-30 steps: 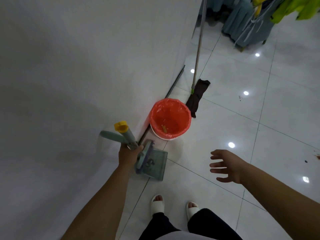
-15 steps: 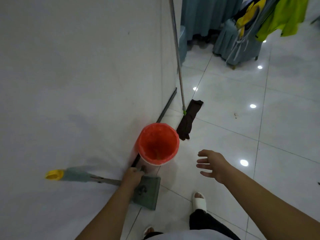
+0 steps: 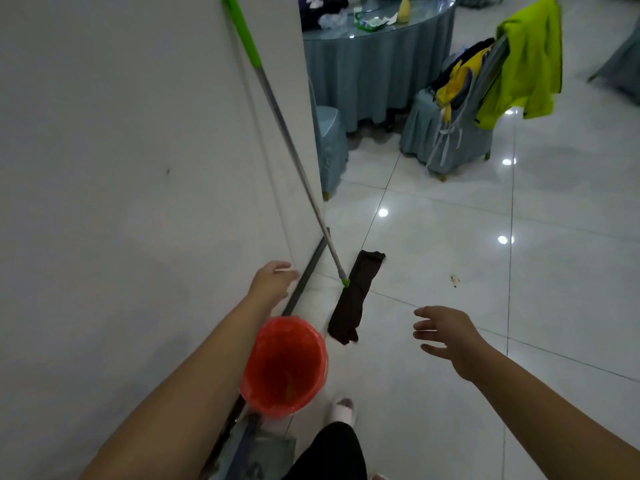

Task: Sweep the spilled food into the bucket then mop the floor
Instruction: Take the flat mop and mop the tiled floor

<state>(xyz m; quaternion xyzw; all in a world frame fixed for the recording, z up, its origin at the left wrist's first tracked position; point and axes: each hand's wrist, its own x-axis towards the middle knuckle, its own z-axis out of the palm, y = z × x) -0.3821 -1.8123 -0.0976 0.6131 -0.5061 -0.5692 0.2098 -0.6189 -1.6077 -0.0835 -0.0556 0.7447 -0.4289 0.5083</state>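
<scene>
1 bucket (image 3: 270, 358), 1 mop (image 3: 356, 296), 2 hands (image 3: 272, 280) (image 3: 446, 336)

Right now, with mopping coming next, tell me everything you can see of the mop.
The mop is a flat type: a long silver metal pole with a bright green grip on top and a green joint at the bottom, fixed to a narrow dark brown cloth head. The head lies flat on the white tiled floor, close by the red bucket; the pole leans against the white wall. Neither the left hand nor the right hand touches it.
</scene>
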